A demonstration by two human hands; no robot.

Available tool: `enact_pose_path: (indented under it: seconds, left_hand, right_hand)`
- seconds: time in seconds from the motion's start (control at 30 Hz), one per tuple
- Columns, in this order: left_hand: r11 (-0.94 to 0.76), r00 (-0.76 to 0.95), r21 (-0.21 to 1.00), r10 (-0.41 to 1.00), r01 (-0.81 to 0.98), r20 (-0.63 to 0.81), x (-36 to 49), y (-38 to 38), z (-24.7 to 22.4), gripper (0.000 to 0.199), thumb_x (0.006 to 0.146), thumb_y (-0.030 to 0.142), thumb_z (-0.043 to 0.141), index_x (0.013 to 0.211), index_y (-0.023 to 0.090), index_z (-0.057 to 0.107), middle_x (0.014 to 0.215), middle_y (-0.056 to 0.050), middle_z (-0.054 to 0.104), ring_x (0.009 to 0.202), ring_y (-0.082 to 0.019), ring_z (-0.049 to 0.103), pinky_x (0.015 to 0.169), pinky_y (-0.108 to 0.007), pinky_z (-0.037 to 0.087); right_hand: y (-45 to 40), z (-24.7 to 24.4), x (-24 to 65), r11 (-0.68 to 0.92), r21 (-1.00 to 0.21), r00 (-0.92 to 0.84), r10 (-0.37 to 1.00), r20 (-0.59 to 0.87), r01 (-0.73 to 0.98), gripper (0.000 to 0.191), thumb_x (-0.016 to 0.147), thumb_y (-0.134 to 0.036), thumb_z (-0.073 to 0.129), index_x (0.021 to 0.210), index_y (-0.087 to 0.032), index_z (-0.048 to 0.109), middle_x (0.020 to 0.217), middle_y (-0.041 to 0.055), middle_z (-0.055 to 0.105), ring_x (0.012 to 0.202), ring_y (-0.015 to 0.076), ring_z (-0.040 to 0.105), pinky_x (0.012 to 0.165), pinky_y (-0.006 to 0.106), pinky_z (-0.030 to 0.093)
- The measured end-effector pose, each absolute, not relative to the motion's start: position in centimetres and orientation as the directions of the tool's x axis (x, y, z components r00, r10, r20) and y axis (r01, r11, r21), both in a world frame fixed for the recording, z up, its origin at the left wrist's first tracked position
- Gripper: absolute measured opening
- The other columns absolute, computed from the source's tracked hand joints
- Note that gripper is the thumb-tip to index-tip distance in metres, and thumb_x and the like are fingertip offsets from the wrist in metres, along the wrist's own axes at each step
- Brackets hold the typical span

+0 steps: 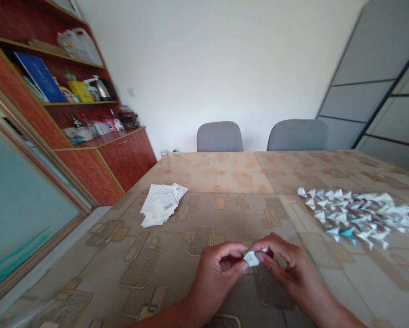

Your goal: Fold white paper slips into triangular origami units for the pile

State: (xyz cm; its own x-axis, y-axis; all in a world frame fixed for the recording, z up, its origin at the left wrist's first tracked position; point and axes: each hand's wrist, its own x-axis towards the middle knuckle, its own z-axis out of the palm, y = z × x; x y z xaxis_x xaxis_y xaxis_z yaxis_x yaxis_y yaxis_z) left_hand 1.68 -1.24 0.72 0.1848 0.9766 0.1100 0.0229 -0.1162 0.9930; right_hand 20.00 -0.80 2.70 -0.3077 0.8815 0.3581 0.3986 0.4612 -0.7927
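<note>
A small folded piece of white printed paper (251, 258) is pinched between my two hands above the near part of the table. My left hand (218, 269) grips its left side between thumb and fingers. On its right side, the thumb and fingers of my right hand (288, 264) close on the same piece. A loose pile of flat printed paper slips (161, 205) lies on the table to the left, beyond my hands. Toward the right, several small folded paper pieces (351, 214) stand close together in a group.
The table (197, 171) has a patterned brown cover. Two grey chairs (220, 136) stand at its far edge, against the white wall. A red-brown cabinet (129, 157) with bottles, a kettle and other items is at the left, and grey panels (361, 100) are at the right.
</note>
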Motion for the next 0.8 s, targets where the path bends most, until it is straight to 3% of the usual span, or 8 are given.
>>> enact_pose_path:
  seconds: [0.13, 0.27, 0.33, 0.43, 0.53, 0.8]
  left_hand:
    - [-0.037, 0.211, 0.999, 0.977, -0.008, 0.038, 2.18, -1.31, 0.51, 0.017, 0.073, 0.019, 0.071, 0.089, 0.016, 0.073, 0.063, 0.0, 0.067, 0.057, -0.014, 0.063, 0.058, -0.023, 0.049]
    - [0.15, 0.22, 0.978, 0.969, -0.143, -0.117, 2.52, -1.04, 0.02, 0.018, 0.068, 0.028, 0.075, 0.074, 0.014, 0.067, 0.063, 0.0, 0.065, 0.056, -0.014, 0.062, 0.055, -0.023, 0.049]
    - [0.192, 0.216, 0.964, 0.965, -0.185, -0.151, 2.49, -0.91, -0.09, 0.024, 0.067, 0.033, 0.076, 0.069, 0.014, 0.063, 0.062, -0.001, 0.065, 0.056, -0.014, 0.063, 0.054, -0.022, 0.047]
    - [0.195, 0.198, 0.958, 0.968, -0.212, -0.154, 2.32, -0.95, 0.03, 0.025, 0.068, 0.035, 0.076, 0.071, 0.013, 0.063, 0.066, -0.002, 0.067, 0.063, -0.016, 0.064, 0.059, -0.023, 0.046]
    - [0.145, 0.172, 0.965, 0.979, -0.218, -0.108, 2.21, -1.06, 0.24, 0.022, 0.068, 0.031, 0.077, 0.07, 0.013, 0.064, 0.068, -0.001, 0.067, 0.066, -0.014, 0.061, 0.064, -0.023, 0.044]
    - [0.139, 0.203, 0.962, 0.975, -0.235, -0.092, 2.38, -0.93, 0.03, 0.022, 0.068, 0.031, 0.076, 0.074, 0.012, 0.069, 0.062, 0.0, 0.063, 0.056, -0.011, 0.052, 0.055, -0.021, 0.042]
  right_hand:
    - [-0.86, 2.11, 19.67, 0.446, -0.791, -0.21, 0.895, 0.394, 0.418, 0.005, 0.086, -0.024, 0.06, 0.083, -0.022, 0.062, 0.066, -0.0023, 0.061, 0.06, 0.0141, 0.059, 0.057, 0.021, 0.047]
    - [-1.08, 1.84, 19.48, 0.441, -0.804, -0.159, 0.897, 0.413, 0.399, 0.009, 0.09, -0.025, 0.054, 0.097, -0.022, 0.059, 0.069, -0.0019, 0.063, 0.063, 0.0151, 0.062, 0.059, 0.022, 0.049]
    - [-1.22, 1.97, 19.42, 0.457, -0.788, -0.156, 0.888, 0.434, 0.412, 0.007, 0.092, -0.025, 0.052, 0.094, -0.022, 0.059, 0.075, -0.0001, 0.065, 0.068, 0.0161, 0.063, 0.063, 0.024, 0.05]
    - [-1.36, 2.19, 19.35, 0.539, -0.698, -0.217, 0.838, 0.5, 0.472, 0.005, 0.09, -0.021, 0.056, 0.088, -0.023, 0.059, 0.079, 0.0015, 0.063, 0.074, 0.0179, 0.06, 0.066, 0.026, 0.049]
    - [-1.41, 2.18, 19.27, 0.625, -0.61, -0.328, 0.778, 0.536, 0.487, 0.012, 0.09, -0.015, 0.056, 0.096, -0.024, 0.06, 0.084, 0.0023, 0.064, 0.078, 0.0189, 0.059, 0.069, 0.028, 0.048]
    - [-1.52, 1.92, 19.35, 0.703, -0.521, -0.407, 0.708, 0.577, 0.484, 0.026, 0.092, -0.006, 0.049, 0.109, -0.025, 0.056, 0.089, 0.0023, 0.063, 0.081, 0.0187, 0.057, 0.07, 0.03, 0.047]
